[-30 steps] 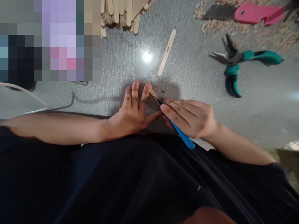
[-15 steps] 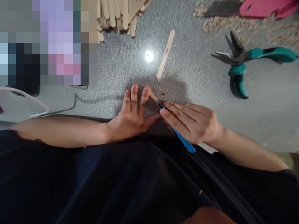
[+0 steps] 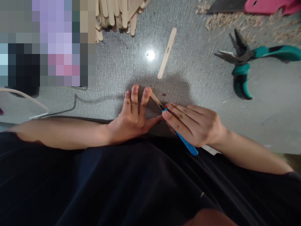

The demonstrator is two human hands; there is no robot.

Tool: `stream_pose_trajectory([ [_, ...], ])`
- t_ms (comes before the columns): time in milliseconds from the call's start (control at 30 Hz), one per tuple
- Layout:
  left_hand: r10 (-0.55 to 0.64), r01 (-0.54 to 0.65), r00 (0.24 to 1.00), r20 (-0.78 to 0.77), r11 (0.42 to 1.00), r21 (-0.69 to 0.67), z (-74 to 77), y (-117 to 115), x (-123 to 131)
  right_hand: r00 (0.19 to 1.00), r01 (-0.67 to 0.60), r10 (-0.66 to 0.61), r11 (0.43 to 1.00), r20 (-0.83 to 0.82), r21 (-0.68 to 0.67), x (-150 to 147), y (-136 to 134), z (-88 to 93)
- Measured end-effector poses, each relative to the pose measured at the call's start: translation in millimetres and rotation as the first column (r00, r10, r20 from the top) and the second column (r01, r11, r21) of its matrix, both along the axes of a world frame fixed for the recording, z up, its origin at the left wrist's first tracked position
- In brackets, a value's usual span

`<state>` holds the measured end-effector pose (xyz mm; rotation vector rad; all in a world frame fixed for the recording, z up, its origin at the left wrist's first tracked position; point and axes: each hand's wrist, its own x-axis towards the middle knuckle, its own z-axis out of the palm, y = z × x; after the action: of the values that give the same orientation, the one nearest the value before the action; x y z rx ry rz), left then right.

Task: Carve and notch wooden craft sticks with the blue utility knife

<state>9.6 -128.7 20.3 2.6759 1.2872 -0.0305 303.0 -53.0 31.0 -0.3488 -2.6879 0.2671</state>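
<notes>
A wooden craft stick (image 3: pixel 155 98) slants on the table between my hands. My left hand (image 3: pixel 134 114) steadies it, the index fingertip at its far end and the thumb stretched towards its near end; the other visible fingers are spread. My right hand (image 3: pixel 196 124) is closed around a blue-handled craft knife (image 3: pixel 187 143). The knife's dark tip meets the stick near my left thumb, and my right hand covers the stick's near end. A second craft stick (image 3: pixel 167 51), with a small slot in its middle, lies ahead of my hands.
Several craft sticks (image 3: pixel 113 14) are piled at the top. Teal-handled pliers (image 3: pixel 243 59) lie open at the right. Behind them are wood shavings (image 3: pixel 225 22) and a pink-handled saw (image 3: pixel 270 6). A pale cable (image 3: pixel 30 98) curves at the left, below a pixelated area.
My right hand and the knife have shifted very slightly right and towards me. My left hand stays on the stick. The view has moved a little.
</notes>
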Motion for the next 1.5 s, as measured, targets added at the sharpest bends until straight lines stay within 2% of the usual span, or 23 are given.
stream_pose_trajectory([
  [100,-0.016,0.016,1.0,-0.002,1.0,0.023,0.9,0.2,-0.4,1.0,0.006,-0.006,1.0,0.011,-0.002,0.8,0.1,0.1],
  [267,0.034,-0.033,0.999,0.008,0.996,-0.081,-0.3,-1.6,-0.7,1.0,-0.005,0.005,1.0,0.017,-0.025,4.3,-1.3,-0.3],
  [433,-0.012,0.013,1.0,-0.023,0.997,0.071,-3.0,-3.4,-0.4,0.999,0.013,-0.011,0.998,0.042,-0.056,7.4,-1.6,-1.7],
  [500,-0.015,0.018,0.999,-0.033,0.996,0.09,-4.1,-4.0,-0.3,1.0,0.018,-0.017,0.999,0.025,-0.035,6.8,-0.6,-1.7],
  [700,0.047,-0.048,0.999,-0.012,0.996,-0.081,-4.7,-4.5,-0.9,1.0,-0.005,0.006,1.0,0.01,-0.03,4.6,0.8,0.4],
  [1033,0.039,-0.039,0.999,-0.004,0.996,-0.086,-1.6,-0.3,0.1,1.0,0.006,-0.005,1.0,0.023,-0.028,7.3,-0.2,0.2],
  [1233,0.012,-0.012,1.0,-0.004,0.998,-0.061,-3.5,-0.5,-1.7,0.999,0.001,-0.001,1.0,0.033,-0.008,7.5,1.4,-0.3],
  [1400,-0.096,0.097,0.995,-0.024,0.995,0.01,0.5,1.2,-3.6,0.999,-0.031,0.032,0.998,-0.013,0.045,5.9,7.1,-6.0],
  [1500,-0.133,0.131,0.99,-0.049,0.99,-0.047,3.4,4.5,-3.9,0.998,-0.037,0.04,0.998,-0.049,0.051,6.8,10.0,-7.9],
])
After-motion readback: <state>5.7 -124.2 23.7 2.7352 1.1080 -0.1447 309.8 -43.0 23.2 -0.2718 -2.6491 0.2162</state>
